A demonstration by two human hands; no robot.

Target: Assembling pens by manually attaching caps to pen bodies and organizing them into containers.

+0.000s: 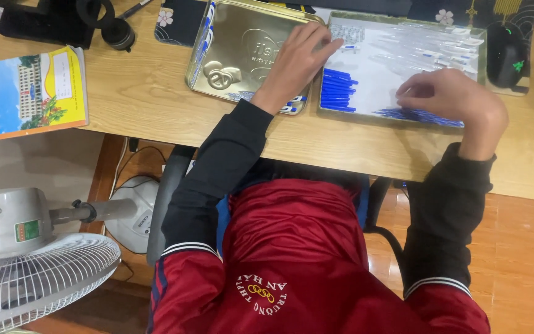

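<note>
Left hand (295, 62) lay palm down, fingers stretched flat, across the right part of the gold tin lid (242, 52); fingertips reached over its edge toward one loose pen part at the tray's near-left area. It gripped nothing that I could see. Right hand (449, 96) sat loosely curled at the tray's front edge, thumb and forefinger pinched together over the strewn blue refills (418, 114); whether a piece was between them, I could not tell.

The shallow tray (403, 25) stood on the counter (137, 93), touching the lid on its left. Inside: blue caps (338, 89) stacked along the left wall, clear pen barrels (431, 46) scattered toward the back right corner.

Judgement: parts looked light, stiff, smooth plastic, likely to roll and slip; refills thin and bendable. Best taken mid-length, with fingertips.

Further out: black mouse (507, 54) at the right, booklet (26, 93) at the counter's left edge, fan (32, 272) on the floor.
</note>
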